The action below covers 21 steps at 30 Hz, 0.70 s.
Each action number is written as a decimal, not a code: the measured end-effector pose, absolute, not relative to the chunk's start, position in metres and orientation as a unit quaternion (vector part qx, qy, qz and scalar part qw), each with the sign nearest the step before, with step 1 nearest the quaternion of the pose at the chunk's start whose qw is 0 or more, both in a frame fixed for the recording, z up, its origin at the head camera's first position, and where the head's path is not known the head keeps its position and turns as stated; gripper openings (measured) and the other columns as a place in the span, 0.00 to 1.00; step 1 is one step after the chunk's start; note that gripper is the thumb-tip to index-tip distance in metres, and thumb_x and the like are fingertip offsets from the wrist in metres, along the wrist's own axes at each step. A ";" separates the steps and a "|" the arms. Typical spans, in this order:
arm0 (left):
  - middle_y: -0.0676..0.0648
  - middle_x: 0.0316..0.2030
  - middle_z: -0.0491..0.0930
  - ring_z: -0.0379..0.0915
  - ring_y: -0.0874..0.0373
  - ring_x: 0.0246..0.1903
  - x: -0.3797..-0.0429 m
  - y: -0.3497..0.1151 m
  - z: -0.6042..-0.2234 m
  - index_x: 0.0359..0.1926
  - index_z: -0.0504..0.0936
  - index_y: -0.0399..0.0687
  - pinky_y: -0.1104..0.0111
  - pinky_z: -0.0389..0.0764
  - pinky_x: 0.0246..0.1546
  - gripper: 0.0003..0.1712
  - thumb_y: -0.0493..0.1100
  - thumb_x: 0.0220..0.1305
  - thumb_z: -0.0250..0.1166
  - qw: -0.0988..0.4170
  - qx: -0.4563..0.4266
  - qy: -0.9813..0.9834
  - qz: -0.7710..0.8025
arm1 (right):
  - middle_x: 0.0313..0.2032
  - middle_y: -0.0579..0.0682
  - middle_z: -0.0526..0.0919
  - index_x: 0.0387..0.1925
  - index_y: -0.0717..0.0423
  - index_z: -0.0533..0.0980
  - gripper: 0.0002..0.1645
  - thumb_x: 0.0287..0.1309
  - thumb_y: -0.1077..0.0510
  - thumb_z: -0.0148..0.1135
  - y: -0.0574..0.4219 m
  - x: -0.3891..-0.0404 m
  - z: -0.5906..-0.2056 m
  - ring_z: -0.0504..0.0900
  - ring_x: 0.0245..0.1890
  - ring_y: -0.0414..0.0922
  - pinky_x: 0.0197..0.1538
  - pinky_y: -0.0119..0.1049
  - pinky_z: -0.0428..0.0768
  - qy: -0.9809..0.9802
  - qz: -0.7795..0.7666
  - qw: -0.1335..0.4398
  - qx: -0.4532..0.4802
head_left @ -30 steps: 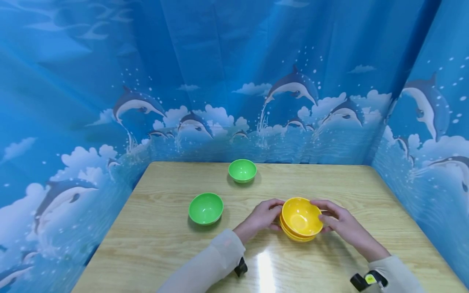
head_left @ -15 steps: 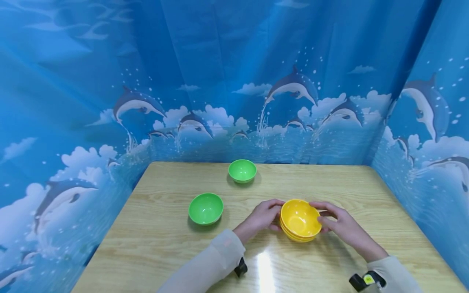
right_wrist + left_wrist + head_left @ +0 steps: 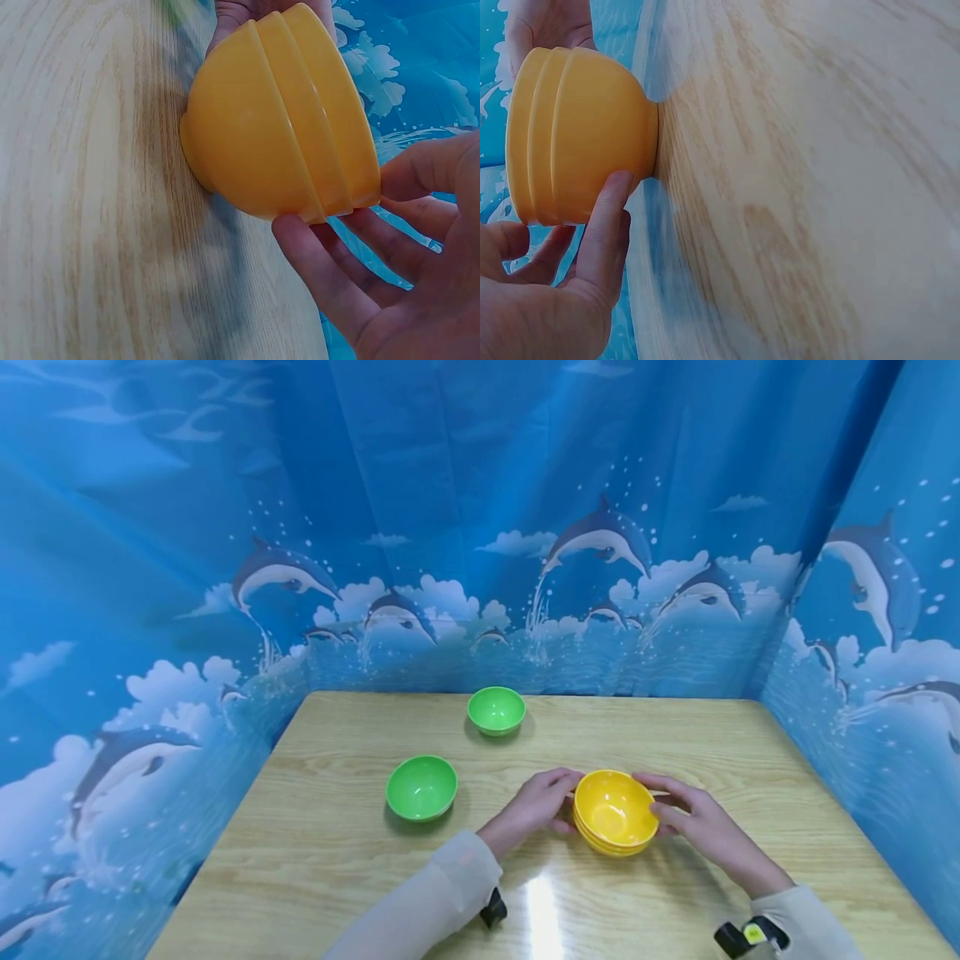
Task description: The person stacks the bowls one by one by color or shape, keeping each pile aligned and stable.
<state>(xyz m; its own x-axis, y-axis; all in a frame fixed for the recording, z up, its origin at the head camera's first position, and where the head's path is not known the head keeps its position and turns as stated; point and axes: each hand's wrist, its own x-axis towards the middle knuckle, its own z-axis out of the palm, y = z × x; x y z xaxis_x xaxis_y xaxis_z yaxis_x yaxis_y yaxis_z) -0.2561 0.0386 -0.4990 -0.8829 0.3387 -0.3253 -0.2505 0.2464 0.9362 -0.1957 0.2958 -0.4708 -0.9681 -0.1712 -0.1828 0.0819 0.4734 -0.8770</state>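
1. The stack of yellow bowls [image 3: 247,120] sits between the two hands, its foot on the table [image 3: 300,877]. Three rims show in the wrist views, one bowl nested in the next.
2. The top yellow bowl [image 3: 615,810] shows its glossy inner wall and floor, with a patch of reflected light.
3. The near green bowl [image 3: 422,787] stands to the left of the left hand, well apart from it; the far green bowl [image 3: 497,710] stands beyond that hand and a little to its left. Both sit mouth up with their insides in view.
4. The yellow stack stands upright, mouths facing up; it is round seen from above, and its axis rises from the table.
5. The left hand [image 3: 534,802] is partly open, its fingers spread and bent around the left side of the stack.
6. The right hand [image 3: 697,822] is partly open too, holding the right side with its thumb by the top rim and fingers against the wall below.
7. Compared with a second ago, the top yellow bowl sits slightly lower and its rim lines up more closely with those beneath; the right hand has shifted slightly with it. Both green bowls have stayed put.
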 end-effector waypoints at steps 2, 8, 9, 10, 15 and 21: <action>0.53 0.56 0.85 0.82 0.57 0.49 -0.256 0.039 -0.499 0.62 0.87 0.61 0.63 0.95 0.36 0.18 0.57 0.85 0.56 0.241 0.030 0.753 0.611 | 0.79 0.68 0.66 0.82 0.61 0.64 0.36 0.83 0.53 0.60 0.296 -0.196 -0.471 0.79 0.66 0.58 0.52 0.40 0.93 0.849 -0.512 0.127 -0.024; 0.53 0.52 0.85 0.81 0.56 0.48 -0.256 0.038 -0.499 0.62 0.87 0.61 0.63 0.95 0.36 0.18 0.57 0.85 0.56 0.241 0.030 0.756 0.608 | 0.79 0.69 0.65 0.82 0.60 0.64 0.35 0.83 0.54 0.58 0.294 -0.195 -0.471 0.78 0.67 0.60 0.53 0.40 0.93 0.850 -0.511 0.127 -0.022; 0.53 0.52 0.85 0.81 0.56 0.47 -0.256 0.038 -0.499 0.62 0.87 0.61 0.63 0.95 0.36 0.18 0.57 0.85 0.56 0.240 0.031 0.757 0.607 | 0.79 0.69 0.65 0.82 0.60 0.64 0.35 0.83 0.54 0.58 0.294 -0.195 -0.471 0.78 0.67 0.59 0.53 0.40 0.93 0.850 -0.511 0.126 -0.022; 0.53 0.51 0.85 0.81 0.56 0.47 -0.256 0.038 -0.499 0.62 0.87 0.61 0.63 0.95 0.36 0.18 0.57 0.85 0.57 0.240 0.031 0.757 0.608 | 0.80 0.69 0.65 0.82 0.60 0.64 0.35 0.84 0.54 0.58 0.294 -0.195 -0.471 0.78 0.68 0.60 0.53 0.40 0.93 0.850 -0.511 0.127 -0.022; 0.54 0.50 0.85 0.82 0.56 0.47 -0.256 0.037 -0.499 0.60 0.87 0.62 0.63 0.95 0.35 0.16 0.56 0.85 0.58 0.238 0.031 0.754 0.612 | 0.80 0.68 0.65 0.83 0.60 0.63 0.37 0.83 0.50 0.59 0.294 -0.195 -0.471 0.78 0.68 0.60 0.53 0.40 0.93 0.848 -0.515 0.125 -0.027; 0.53 0.53 0.86 0.84 0.56 0.49 -0.257 0.032 -0.496 0.59 0.87 0.59 0.62 0.95 0.36 0.14 0.52 0.84 0.59 0.240 0.047 0.738 0.629 | 0.78 0.66 0.68 0.82 0.61 0.64 0.38 0.83 0.47 0.60 0.292 -0.194 -0.471 0.77 0.69 0.60 0.53 0.34 0.92 0.852 -0.510 0.112 -0.037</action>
<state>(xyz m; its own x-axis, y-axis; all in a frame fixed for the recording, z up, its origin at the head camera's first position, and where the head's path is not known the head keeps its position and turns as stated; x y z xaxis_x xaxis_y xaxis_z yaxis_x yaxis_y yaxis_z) -0.2570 0.0323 -0.4956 -0.8802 0.3711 -0.2959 -0.2330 0.2054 0.9505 -0.1940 0.2925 -0.4708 -0.9721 -0.1772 -0.1539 0.0518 0.4774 -0.8771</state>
